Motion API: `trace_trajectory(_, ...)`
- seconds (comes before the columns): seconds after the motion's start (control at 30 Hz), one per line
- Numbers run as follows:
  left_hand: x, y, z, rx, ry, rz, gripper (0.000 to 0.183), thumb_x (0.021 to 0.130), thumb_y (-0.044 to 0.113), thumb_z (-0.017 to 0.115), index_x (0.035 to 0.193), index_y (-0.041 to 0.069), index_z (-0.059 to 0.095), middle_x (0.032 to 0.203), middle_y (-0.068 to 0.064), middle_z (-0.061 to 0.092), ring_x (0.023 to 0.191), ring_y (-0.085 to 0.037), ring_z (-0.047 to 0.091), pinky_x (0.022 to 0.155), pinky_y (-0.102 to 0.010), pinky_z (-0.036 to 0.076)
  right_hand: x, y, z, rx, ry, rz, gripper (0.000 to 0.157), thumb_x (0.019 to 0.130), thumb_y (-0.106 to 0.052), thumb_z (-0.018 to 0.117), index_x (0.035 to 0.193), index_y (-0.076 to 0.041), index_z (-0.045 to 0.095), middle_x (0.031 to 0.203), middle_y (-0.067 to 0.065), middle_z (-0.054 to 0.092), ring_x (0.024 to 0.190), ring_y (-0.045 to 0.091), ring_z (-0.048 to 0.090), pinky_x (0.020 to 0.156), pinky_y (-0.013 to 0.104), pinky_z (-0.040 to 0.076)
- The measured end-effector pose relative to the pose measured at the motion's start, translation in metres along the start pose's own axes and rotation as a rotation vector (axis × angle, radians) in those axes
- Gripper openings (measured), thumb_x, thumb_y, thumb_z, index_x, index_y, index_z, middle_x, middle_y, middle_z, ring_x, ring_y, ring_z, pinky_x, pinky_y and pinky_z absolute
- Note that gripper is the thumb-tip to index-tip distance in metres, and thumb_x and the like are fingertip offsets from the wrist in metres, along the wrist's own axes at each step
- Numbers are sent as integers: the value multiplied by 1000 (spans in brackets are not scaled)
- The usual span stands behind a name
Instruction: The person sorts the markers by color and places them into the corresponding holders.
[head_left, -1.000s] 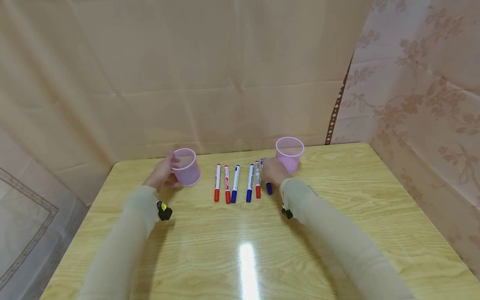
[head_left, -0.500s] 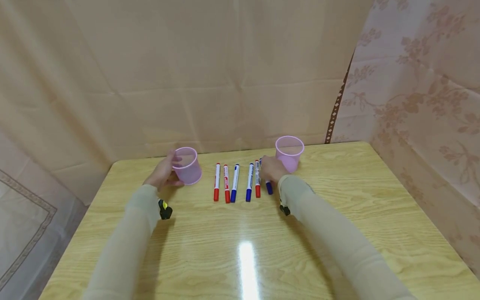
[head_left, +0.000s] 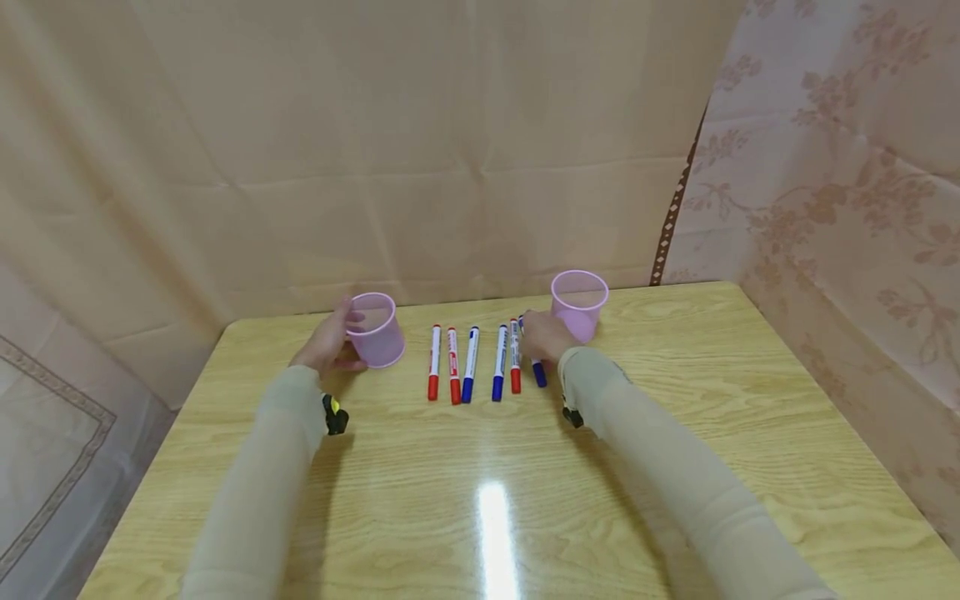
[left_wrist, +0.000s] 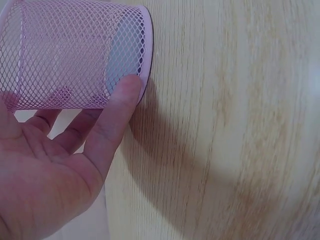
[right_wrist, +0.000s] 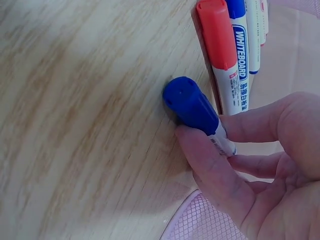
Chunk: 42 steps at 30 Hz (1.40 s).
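Observation:
A pink mesh pen holder [head_left: 378, 342] stands upright at the table's back left. My left hand [head_left: 326, 340] grips its left side, the thumb [left_wrist: 117, 112] against the lower rim and the other fingers partly hidden behind the mesh. On the right, my right hand [head_left: 549, 337] pinches a blue-capped whiteboard marker [right_wrist: 197, 110] between thumb and fingers; it lies low at the tabletop, cap towards me. Left of it lie a red-capped marker [head_left: 515, 358] and a blue-capped marker [head_left: 500, 362]. A second pink mesh pen holder [head_left: 580, 304] stands just behind the right hand.
Between the pen holders, further left in the row, lie two red-capped markers, one outermost [head_left: 434, 362] and one inner [head_left: 453, 367], and a blue-capped marker [head_left: 470, 365]. The wooden table [head_left: 420, 500] ends at a beige curtain [head_left: 465, 167] behind.
My left hand and its pen holder have shifted very slightly to the right. The right hand stays on its marker with hardly any movement.

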<state>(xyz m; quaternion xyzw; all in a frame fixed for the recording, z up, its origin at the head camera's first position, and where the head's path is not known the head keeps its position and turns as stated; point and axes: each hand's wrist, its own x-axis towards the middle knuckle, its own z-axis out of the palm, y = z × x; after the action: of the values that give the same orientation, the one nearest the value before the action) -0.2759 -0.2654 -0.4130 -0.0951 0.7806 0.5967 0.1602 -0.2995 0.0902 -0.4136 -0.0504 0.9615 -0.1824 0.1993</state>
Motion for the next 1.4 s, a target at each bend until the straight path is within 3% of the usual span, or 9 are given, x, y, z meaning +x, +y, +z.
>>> trace_trajectory(0.77,10,-3,4,-16,28,-10,82,104,66,16,155,5,32,155,-22,33,132,-44,42,85,-45,57,7,6,-1,47,-30,38,38,93,-6,63,127,5,50,92,17,63,60,25,67,51,32,57)
trace_trajectory(1.4,10,1,4,-37,48,-47,79,104,67,17,155,9,33,156,-20,32,129,-41,43,85,-45,57,2,2,-1,5,-14,-16,46,90,-11,68,128,6,48,89,16,64,56,24,66,48,32,55)
